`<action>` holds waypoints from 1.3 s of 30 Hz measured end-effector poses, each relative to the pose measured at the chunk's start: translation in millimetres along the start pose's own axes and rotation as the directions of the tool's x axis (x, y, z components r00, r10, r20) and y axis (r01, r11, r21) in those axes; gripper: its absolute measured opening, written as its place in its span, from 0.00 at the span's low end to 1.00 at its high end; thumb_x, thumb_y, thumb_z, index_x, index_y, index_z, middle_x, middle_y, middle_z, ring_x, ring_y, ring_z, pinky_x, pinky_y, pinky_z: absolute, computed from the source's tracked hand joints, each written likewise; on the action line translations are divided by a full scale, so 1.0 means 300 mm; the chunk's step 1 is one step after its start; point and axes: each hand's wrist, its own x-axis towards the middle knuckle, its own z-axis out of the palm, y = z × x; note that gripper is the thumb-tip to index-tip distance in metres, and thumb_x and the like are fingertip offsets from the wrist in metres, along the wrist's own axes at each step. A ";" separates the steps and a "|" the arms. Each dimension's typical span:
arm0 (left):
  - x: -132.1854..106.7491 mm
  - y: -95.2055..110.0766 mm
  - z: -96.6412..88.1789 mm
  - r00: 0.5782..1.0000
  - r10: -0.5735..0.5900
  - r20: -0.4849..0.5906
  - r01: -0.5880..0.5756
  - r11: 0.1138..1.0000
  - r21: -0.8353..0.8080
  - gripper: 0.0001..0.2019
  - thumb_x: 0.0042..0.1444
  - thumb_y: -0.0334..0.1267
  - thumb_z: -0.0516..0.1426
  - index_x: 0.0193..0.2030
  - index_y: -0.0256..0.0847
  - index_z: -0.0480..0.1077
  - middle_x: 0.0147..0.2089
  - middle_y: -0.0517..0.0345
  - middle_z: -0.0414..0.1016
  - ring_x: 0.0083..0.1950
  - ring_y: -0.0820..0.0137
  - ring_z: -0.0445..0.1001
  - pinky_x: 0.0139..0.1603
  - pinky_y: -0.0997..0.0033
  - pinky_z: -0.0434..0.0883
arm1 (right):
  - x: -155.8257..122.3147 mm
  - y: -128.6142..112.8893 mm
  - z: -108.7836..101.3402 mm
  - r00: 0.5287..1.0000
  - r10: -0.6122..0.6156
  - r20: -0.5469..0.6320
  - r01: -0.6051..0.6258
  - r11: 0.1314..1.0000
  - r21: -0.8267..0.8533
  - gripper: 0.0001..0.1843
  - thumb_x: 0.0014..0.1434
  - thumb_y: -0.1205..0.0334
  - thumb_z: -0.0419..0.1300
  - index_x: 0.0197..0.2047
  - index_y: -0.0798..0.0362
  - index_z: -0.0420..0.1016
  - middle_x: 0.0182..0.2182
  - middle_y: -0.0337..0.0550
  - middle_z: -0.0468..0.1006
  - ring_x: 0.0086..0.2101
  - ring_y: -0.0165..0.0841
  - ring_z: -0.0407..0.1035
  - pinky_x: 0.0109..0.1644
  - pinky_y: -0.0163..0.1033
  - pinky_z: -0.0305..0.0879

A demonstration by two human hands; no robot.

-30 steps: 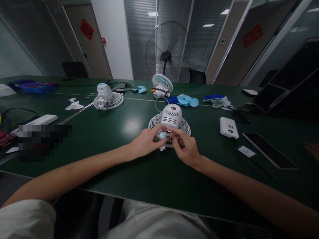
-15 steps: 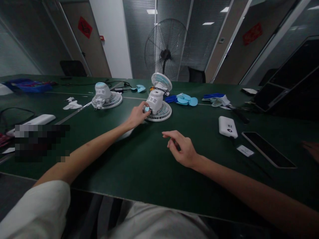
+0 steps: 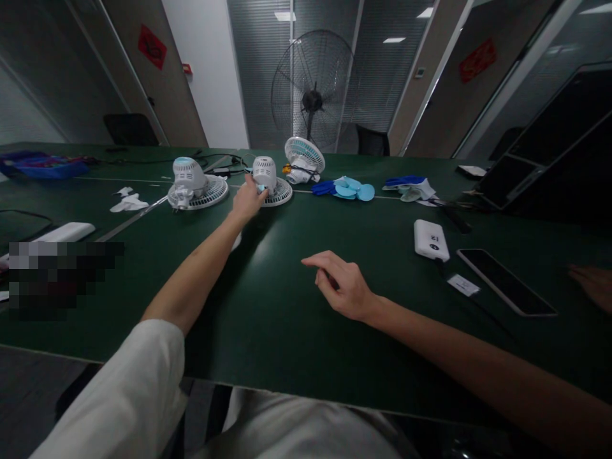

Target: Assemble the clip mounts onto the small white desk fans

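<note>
My left hand (image 3: 248,200) reaches to the middle back of the table and grips a small white fan (image 3: 265,171) by its base side. That fan lies with its grille face down on the table. Left of it, a second white fan (image 3: 190,182) rests the same way. Behind and to the right stands another white fan (image 3: 305,159), its round grille tilted up. My right hand (image 3: 345,284) hovers over the near middle of the table with nothing in it, index finger stretched out and the other fingers curled.
Blue fan blades (image 3: 354,189) and gloves (image 3: 408,186) lie along the back. A white power bank (image 3: 431,240) and a phone (image 3: 505,282) are on the right, near another person's hand (image 3: 591,284). A large black standing fan (image 3: 312,101) rises behind the green table (image 3: 268,306).
My left hand has pushed the gripped fan away and to the left, parting it from the tilted fan behind it. My right hand has kept nearly the same pose.
</note>
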 end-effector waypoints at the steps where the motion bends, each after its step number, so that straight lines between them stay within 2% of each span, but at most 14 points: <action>1: -0.010 -0.017 -0.015 1.000 0.015 -0.008 -0.015 1.000 0.020 0.33 0.67 0.54 0.55 0.71 0.36 0.56 0.55 0.32 0.77 0.58 0.42 0.75 0.56 0.51 0.68 | 0.000 0.000 -0.001 1.000 -0.002 0.002 0.002 1.000 -0.004 0.22 0.70 0.72 0.53 0.64 0.49 0.69 0.50 0.45 0.77 0.34 0.27 0.72 0.32 0.33 0.68; 3: -0.035 -0.075 -0.062 0.996 0.069 -0.061 -0.065 0.995 0.073 0.32 0.70 0.55 0.51 0.72 0.36 0.55 0.55 0.35 0.77 0.61 0.44 0.73 0.59 0.51 0.66 | 0.000 0.000 -0.001 1.000 -0.006 0.005 0.007 1.000 -0.012 0.21 0.70 0.72 0.53 0.63 0.49 0.69 0.50 0.45 0.77 0.34 0.27 0.72 0.32 0.33 0.68; 5: -0.066 -0.164 -0.126 0.974 0.147 -0.172 -0.124 0.983 0.136 0.26 0.72 0.47 0.51 0.71 0.35 0.59 0.62 0.40 0.73 0.68 0.50 0.64 0.67 0.51 0.58 | -0.001 0.000 -0.001 1.000 -0.008 0.013 0.008 1.000 -0.021 0.21 0.69 0.72 0.53 0.62 0.50 0.70 0.50 0.45 0.77 0.34 0.27 0.72 0.32 0.33 0.68; 7: -0.094 -0.265 -0.188 0.965 0.112 -0.236 -0.075 0.984 0.159 0.26 0.72 0.40 0.51 0.72 0.29 0.54 0.71 0.40 0.61 0.76 0.51 0.48 0.72 0.47 0.46 | -0.002 0.002 0.001 1.000 -0.011 0.022 0.012 0.999 -0.029 0.21 0.69 0.72 0.53 0.62 0.50 0.70 0.50 0.45 0.77 0.33 0.27 0.71 0.33 0.33 0.67; 8: -0.106 -0.314 -0.213 0.958 0.028 -0.285 0.022 0.985 0.172 0.28 0.71 0.38 0.53 0.73 0.30 0.52 0.73 0.41 0.57 0.76 0.51 0.45 0.72 0.45 0.45 | -0.002 0.003 0.002 1.000 -0.013 0.024 0.014 0.999 -0.033 0.21 0.69 0.72 0.53 0.61 0.50 0.71 0.50 0.45 0.77 0.33 0.27 0.71 0.33 0.33 0.67; 9: -0.116 -0.357 -0.232 0.948 -0.093 -0.304 0.147 0.976 0.159 0.29 0.70 0.37 0.55 0.73 0.32 0.51 0.73 0.41 0.56 0.75 0.50 0.45 0.72 0.45 0.46 | -0.003 0.004 0.002 1.000 -0.015 0.024 0.016 0.999 -0.037 0.21 0.69 0.73 0.53 0.61 0.50 0.71 0.50 0.44 0.77 0.33 0.27 0.71 0.33 0.33 0.67; 10: -0.123 -0.392 -0.246 0.944 -0.147 -0.296 0.196 0.970 0.144 0.29 0.70 0.35 0.56 0.72 0.30 0.51 0.71 0.39 0.57 0.72 0.49 0.50 0.69 0.44 0.50 | -0.004 0.005 0.003 1.000 -0.018 0.023 0.019 0.999 -0.042 0.20 0.69 0.73 0.53 0.61 0.50 0.72 0.50 0.44 0.78 0.33 0.27 0.71 0.33 0.33 0.67; 12: -0.129 -0.437 -0.259 0.943 -0.200 -0.266 0.240 0.962 0.130 0.27 0.69 0.31 0.55 0.71 0.31 0.52 0.66 0.42 0.61 0.66 0.53 0.59 0.66 0.50 0.57 | -0.006 0.007 0.003 1.000 -0.023 0.018 0.024 0.998 -0.050 0.20 0.69 0.72 0.53 0.60 0.50 0.72 0.50 0.44 0.78 0.33 0.27 0.71 0.33 0.33 0.67; 15: -0.123 -0.451 -0.259 0.947 -0.178 -0.269 0.220 0.966 0.133 0.25 0.70 0.29 0.54 0.71 0.33 0.56 0.69 0.44 0.57 0.66 0.55 0.56 0.67 0.54 0.57 | -0.007 0.009 0.001 0.999 -0.030 0.025 0.032 0.998 -0.061 0.19 0.69 0.72 0.53 0.59 0.50 0.73 0.50 0.44 0.78 0.33 0.27 0.72 0.33 0.33 0.67; 18: -0.116 -0.443 -0.260 0.948 -0.142 -0.283 0.192 0.969 0.154 0.21 0.70 0.29 0.53 0.68 0.32 0.61 0.72 0.44 0.53 0.68 0.53 0.52 0.70 0.51 0.54 | -0.007 0.010 -0.001 0.998 -0.042 0.049 0.046 0.996 -0.075 0.18 0.69 0.73 0.53 0.57 0.50 0.74 0.48 0.44 0.79 0.33 0.28 0.72 0.33 0.34 0.67; 21: -0.113 -0.441 -0.262 0.956 -0.112 -0.271 0.166 0.968 0.187 0.20 0.70 0.29 0.53 0.67 0.31 0.63 0.70 0.43 0.56 0.67 0.53 0.52 0.68 0.50 0.54 | -0.006 0.013 0.002 0.996 -0.055 0.065 0.061 0.994 -0.091 0.15 0.70 0.72 0.54 0.53 0.52 0.76 0.46 0.44 0.79 0.32 0.28 0.71 0.34 0.34 0.68; 24: -0.113 -0.440 -0.260 0.963 -0.078 -0.257 0.140 0.963 0.230 0.20 0.70 0.30 0.52 0.68 0.31 0.63 0.72 0.43 0.55 0.68 0.52 0.50 0.67 0.50 0.53 | -0.005 0.015 0.006 0.996 -0.056 0.074 0.064 0.992 -0.108 0.13 0.70 0.72 0.53 0.51 0.52 0.77 0.46 0.44 0.79 0.32 0.27 0.71 0.34 0.34 0.67; 29: -0.107 -0.429 -0.246 0.967 -0.035 -0.251 0.113 0.946 0.304 0.18 0.72 0.32 0.50 0.67 0.35 0.64 0.73 0.47 0.58 0.67 0.54 0.50 0.66 0.49 0.51 | -0.006 0.016 0.011 0.994 -0.061 0.089 0.071 0.991 -0.116 0.13 0.71 0.71 0.53 0.50 0.52 0.77 0.46 0.44 0.79 0.34 0.29 0.72 0.34 0.35 0.68; 39: -0.104 -0.416 -0.234 0.971 0.058 -0.230 0.041 0.915 0.401 0.17 0.74 0.36 0.51 0.65 0.36 0.66 0.71 0.49 0.65 0.66 0.56 0.53 0.65 0.53 0.51 | -0.007 0.021 0.008 0.994 -0.056 0.099 0.067 0.992 -0.109 0.13 0.70 0.72 0.54 0.50 0.51 0.78 0.46 0.43 0.79 0.34 0.29 0.72 0.36 0.35 0.68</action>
